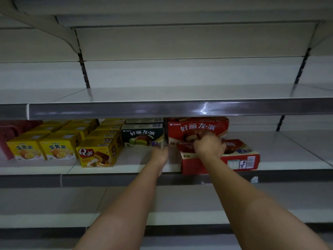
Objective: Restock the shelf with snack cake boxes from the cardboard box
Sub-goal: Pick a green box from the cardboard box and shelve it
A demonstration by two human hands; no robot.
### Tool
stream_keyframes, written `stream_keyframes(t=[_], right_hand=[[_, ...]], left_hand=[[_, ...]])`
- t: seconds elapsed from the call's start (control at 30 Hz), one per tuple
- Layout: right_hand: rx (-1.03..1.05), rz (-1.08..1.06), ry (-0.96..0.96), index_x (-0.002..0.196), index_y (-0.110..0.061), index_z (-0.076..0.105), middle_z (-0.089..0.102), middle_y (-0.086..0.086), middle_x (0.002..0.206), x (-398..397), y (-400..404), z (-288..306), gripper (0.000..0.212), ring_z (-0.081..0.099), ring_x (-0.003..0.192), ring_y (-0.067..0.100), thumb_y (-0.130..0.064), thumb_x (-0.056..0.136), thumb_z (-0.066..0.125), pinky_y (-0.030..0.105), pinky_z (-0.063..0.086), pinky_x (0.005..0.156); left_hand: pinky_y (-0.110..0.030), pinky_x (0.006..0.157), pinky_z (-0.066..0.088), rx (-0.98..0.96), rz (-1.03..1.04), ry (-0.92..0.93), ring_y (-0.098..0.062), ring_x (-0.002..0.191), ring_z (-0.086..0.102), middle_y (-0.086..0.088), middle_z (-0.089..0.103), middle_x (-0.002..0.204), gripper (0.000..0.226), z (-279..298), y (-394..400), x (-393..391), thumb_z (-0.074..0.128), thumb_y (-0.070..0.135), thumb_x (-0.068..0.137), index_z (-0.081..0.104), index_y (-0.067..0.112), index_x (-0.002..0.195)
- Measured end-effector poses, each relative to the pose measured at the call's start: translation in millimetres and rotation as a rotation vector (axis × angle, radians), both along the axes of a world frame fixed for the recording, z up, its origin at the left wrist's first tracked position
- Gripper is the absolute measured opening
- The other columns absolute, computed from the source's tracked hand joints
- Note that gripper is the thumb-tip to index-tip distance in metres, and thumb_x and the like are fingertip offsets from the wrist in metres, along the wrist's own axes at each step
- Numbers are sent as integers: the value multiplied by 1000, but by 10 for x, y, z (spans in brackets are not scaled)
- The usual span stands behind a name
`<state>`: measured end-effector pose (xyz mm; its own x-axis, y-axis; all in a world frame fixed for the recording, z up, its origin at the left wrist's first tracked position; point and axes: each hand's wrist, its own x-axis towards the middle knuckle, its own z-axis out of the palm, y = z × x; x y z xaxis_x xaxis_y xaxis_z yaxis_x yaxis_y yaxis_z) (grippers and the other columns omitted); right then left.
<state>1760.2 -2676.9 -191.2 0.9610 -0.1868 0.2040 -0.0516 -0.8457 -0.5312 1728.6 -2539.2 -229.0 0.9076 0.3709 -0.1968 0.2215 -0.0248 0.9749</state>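
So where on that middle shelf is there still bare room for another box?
Bare shelf runs right of the flat red box, out to the frame edge. A narrow strip lies in front of the dark green boxes, where the left hand reaches. The left end is crowded with yellow boxes.

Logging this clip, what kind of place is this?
Probably a shop aisle: tiered metal shelves with price-strip edges, and rows of yellow snack cake boxes faced forward beside red ones.
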Motion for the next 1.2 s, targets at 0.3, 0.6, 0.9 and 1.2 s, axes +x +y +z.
stream_keyframes(t=[0.3, 0.6, 0.9, 1.2], right_hand=[[338, -278, 201, 126, -7, 42, 54, 17, 118, 177, -1289, -224, 53, 53, 107, 32, -46, 91, 52, 44, 44, 91], [532, -52, 165, 106, -8, 49, 58, 12, 103, 76, -1270, -160, 30, 57, 101, 33, -19, 85, 67, 44, 49, 90], [327, 9, 47, 113, -9, 51, 62, 12, 111, 196, -1099, -406, 26, 59, 96, 27, -17, 90, 61, 34, 43, 75], [620, 84, 151, 106, -10, 53, 62, 12, 113, 576, -947, -537, 30, 55, 94, 24, -33, 89, 63, 36, 45, 85]], left_hand=[[-28, 84, 42, -2, -124, 70, -24, 116, 56, -11, 57, 132, 48, -45, -496, -56, 40, 40, 101, 40, 14, 142], [-28, 79, 47, 255, 80, -96, -21, 96, 59, -6, 64, 115, 44, 17, -449, -232, 52, -3, 90, 55, 14, 131], [-35, 86, 51, 496, 110, -27, -26, 99, 61, -9, 67, 112, 40, -105, -258, -104, 59, 5, 86, 60, 18, 123], [-36, 94, 48, 327, 116, -68, -28, 109, 58, -10, 62, 122, 48, -193, -205, 187, 63, 12, 84, 51, 18, 130]])
